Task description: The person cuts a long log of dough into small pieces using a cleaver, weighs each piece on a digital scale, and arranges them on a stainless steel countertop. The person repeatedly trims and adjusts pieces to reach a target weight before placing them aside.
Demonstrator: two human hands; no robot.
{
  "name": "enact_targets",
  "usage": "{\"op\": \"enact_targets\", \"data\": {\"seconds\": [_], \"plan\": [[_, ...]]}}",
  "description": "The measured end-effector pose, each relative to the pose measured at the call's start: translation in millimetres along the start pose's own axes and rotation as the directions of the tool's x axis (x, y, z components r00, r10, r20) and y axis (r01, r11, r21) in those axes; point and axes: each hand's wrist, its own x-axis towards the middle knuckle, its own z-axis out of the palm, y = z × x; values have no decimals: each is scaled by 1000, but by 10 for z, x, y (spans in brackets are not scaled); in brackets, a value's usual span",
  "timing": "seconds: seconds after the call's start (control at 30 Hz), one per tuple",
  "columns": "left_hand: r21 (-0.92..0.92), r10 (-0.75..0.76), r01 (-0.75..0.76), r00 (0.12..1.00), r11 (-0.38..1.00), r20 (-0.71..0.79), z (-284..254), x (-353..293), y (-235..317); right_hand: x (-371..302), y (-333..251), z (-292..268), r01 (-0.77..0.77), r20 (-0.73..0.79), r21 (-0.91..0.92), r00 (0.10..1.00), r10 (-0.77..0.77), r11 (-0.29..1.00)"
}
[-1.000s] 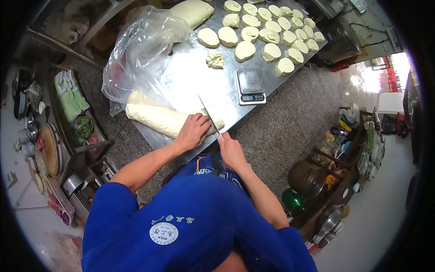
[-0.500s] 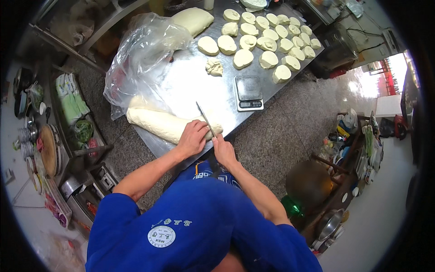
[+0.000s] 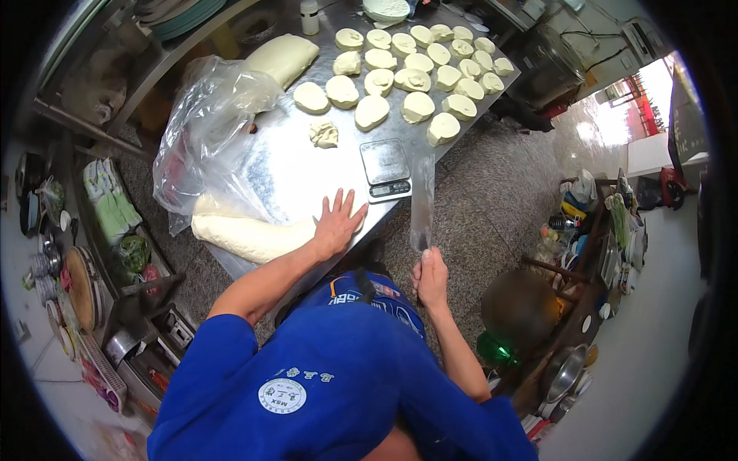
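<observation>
A long log of pale dough (image 3: 250,236) lies along the near left edge of the metal table. My left hand (image 3: 336,227) rests at its right end with the fingers spread; what lies beneath the palm is hidden. In my right hand (image 3: 431,277) is the handle of a broad-bladed knife (image 3: 422,201), held off the table's near right edge with the blade pointing away from me. A digital scale (image 3: 384,163) with a bare pan sits just left of the blade. Beyond my left hand is a small ragged lump of dough (image 3: 324,134).
Several cut dough pieces (image 3: 417,107) stand in rows across the table's far right. A clear plastic bag (image 3: 215,127) covers the left side, beside a larger dough mass (image 3: 283,60). At the back are a white bottle (image 3: 309,17) and a bowl of white powder (image 3: 386,9).
My right hand has drawn the knife away from the dough log to the right, past the table edge. My left hand has flattened, its fingers spreading at the log's end. The view has shifted.
</observation>
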Motion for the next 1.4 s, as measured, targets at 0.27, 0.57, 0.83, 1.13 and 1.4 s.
{"op": "enact_targets", "data": {"seconds": [0.27, 0.57, 0.83, 1.13, 1.4], "plan": [[6, 3, -5, 980, 1000, 199, -134, 317, -113, 249, 201, -458, -461, 170, 419, 886, 432, 782], [-26, -92, 95, 990, 995, 109, -75, 263, -64, 351, 333, -591, -545, 224, 437, 836, 501, 716], [-310, -21, 83, 980, 947, 196, -149, 501, -531, 237, 324, -581, -513, 209, 448, 856, 472, 732], [-490, -302, 241, 952, 838, -46, -571, 1704, -208, 110, 120, -622, -367, 62, 491, 920, 388, 790], [-467, -257, 169, 957, 868, -132, -430, 1759, -216, 53, 120, -527, -343, -2, 544, 912, 410, 766]]}}
